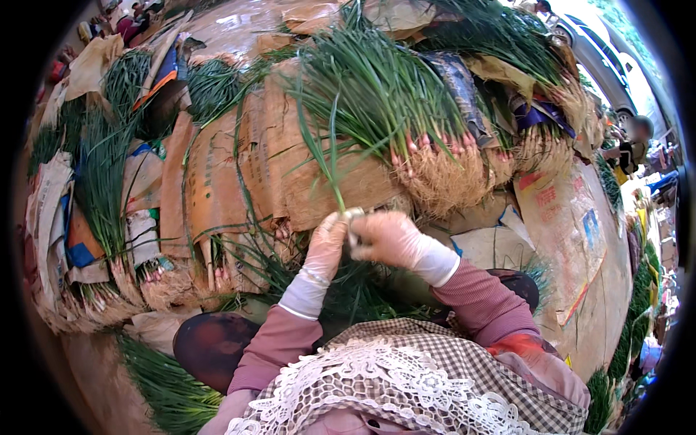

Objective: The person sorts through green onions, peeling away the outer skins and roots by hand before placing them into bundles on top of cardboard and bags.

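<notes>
My left hand (pixel 326 245), in a thin translucent glove, is closed around the lower stalk of a spring onion (pixel 335 177), whose long green leaves fan upward and away from me. My gloved right hand (pixel 389 235) meets it from the right, fingers bent in at the base of the same stalk and a little blurred by motion. The stalk's lower end is hidden between the fingers. Just beyond my hands lies a large bunch of spring onions (pixel 384 94), pink bulbs and shaggy pale roots (pixel 446 174) turned toward me.
Brown woven sacks (pixel 225 174) cover the pile ahead, with more spring onion bunches (pixel 101 188) at the left and a further bunch (pixel 500 36) at the far right. Loose greens (pixel 159 384) lie by my left knee. A person (pixel 634 148) and a parked car (pixel 598 61) are off right.
</notes>
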### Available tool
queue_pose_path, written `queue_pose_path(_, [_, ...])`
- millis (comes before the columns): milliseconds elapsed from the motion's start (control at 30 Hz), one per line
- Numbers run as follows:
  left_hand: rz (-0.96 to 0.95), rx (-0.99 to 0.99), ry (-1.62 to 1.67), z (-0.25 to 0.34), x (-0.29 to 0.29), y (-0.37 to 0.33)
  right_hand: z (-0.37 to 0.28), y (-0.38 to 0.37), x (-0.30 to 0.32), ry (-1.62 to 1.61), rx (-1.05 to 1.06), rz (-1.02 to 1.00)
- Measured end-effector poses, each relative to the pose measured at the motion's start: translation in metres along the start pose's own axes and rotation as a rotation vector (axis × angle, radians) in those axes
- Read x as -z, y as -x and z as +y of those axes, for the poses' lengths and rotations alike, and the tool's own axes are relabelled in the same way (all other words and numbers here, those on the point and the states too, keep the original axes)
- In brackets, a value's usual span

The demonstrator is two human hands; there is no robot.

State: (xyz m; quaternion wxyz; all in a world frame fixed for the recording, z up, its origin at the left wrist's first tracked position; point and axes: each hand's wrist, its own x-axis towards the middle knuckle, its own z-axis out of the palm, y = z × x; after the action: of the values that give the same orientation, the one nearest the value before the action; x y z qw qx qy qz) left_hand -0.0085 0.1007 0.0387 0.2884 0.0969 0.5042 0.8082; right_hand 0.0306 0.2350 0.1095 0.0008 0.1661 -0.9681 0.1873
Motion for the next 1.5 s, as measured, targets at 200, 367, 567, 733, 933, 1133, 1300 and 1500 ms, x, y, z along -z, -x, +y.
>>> queue_pose_path(200, [-0.170,0.152,0.430,-0.007,-0.008,0.019,0.048,-0.002,-0.037,-1.289,-0.557,-0.206])
queue_pose_path(367, [-0.389,0.230,1.051,0.000,-0.025,0.030,0.003,-0.035,-0.048,-1.513,-0.501,0.204])
queue_pose_path(567, [-0.218,0.175,0.774,0.032,-0.046,0.052,0.041,-0.035,-0.054,-0.162,-0.751,0.355])
queue_pose_path(733, [-0.015,-0.230,0.113,0.074,-0.050,0.038,0.085,0.004,-0.088,-0.197,-0.366,-0.844])
queue_pose_path(933, [-0.079,0.258,0.656,0.020,-0.005,0.004,0.085,-0.010,0.024,-0.036,-0.833,0.214])
queue_pose_path(1133, [-0.197,0.168,0.705,0.020,-0.017,0.000,0.126,-0.025,0.025,-0.058,-0.692,0.147])
queue_pose_path(1300, [-0.261,0.260,0.708,0.014,-0.007,-0.011,0.093,-0.020,0.079,-0.758,-0.633,0.278])
queue_pose_path(1500, [-0.114,0.117,0.477,0.013,-0.006,-0.016,0.056,-0.005,0.024,-0.134,-0.525,0.402])
